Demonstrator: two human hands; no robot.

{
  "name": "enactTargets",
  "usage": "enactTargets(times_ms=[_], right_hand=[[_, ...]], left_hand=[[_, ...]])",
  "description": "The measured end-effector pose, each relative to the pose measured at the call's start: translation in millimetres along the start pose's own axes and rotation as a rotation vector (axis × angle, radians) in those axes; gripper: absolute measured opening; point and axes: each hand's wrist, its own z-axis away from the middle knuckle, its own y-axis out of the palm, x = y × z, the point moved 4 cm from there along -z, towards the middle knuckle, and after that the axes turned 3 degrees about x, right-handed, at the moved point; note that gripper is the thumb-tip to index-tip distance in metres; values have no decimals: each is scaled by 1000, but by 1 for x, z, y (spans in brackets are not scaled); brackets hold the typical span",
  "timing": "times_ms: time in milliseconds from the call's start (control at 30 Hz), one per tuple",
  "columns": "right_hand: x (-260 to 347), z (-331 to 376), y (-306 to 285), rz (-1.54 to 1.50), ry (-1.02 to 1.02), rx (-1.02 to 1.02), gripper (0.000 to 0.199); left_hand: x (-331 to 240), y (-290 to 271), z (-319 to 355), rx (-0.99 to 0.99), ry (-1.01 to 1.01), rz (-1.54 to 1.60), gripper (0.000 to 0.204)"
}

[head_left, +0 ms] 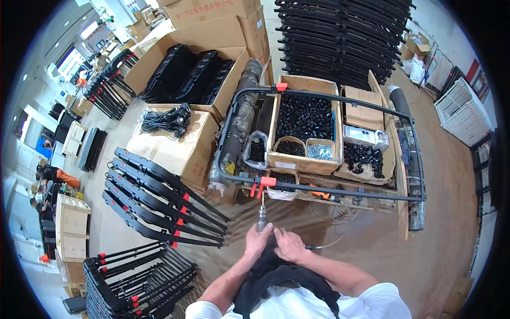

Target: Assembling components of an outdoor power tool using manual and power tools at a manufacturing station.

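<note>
Both hands met close to my chest at the picture's six o'clock. My left hand [257, 240] was clamped around the grey body of a pneumatic screwdriver [262, 219], which stood upright with its thin bit pointing toward twelve o'clock. My right hand [288, 245] lay just beside the left at its three o'clock, fingers curled over the tool's lower end; I could not tell how firmly it gripped. A thin air hose [325, 244] left the right hand toward three o'clock. Directly at twelve o'clock from the bit, near it, sat an orange clamp [262, 183] on the near rail of a black tubular frame [340, 191]. Inside that frame I noted cardboard boxes of black fittings [305, 118]. At nine o'clock leaned a fan of black folded frames [159, 199].
</note>
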Motion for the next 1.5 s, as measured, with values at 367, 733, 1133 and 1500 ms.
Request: enactTargets(times_ms=[367,733,1133,1500], right_hand=[[22,-44,17,34,57,-113,75],[27,-56,21,-26,193,-50,82],[24,-65,15,-2,189,-64,89],[40,-64,3,33,83,-132,55]], left_hand=[[2,-42,-50,-14,17,-241,45],[4,-51,-70,71,23,-304,52],[-2,-47,-81,79,35,-357,63],[2,-42,-86,41,34,-371,67]])
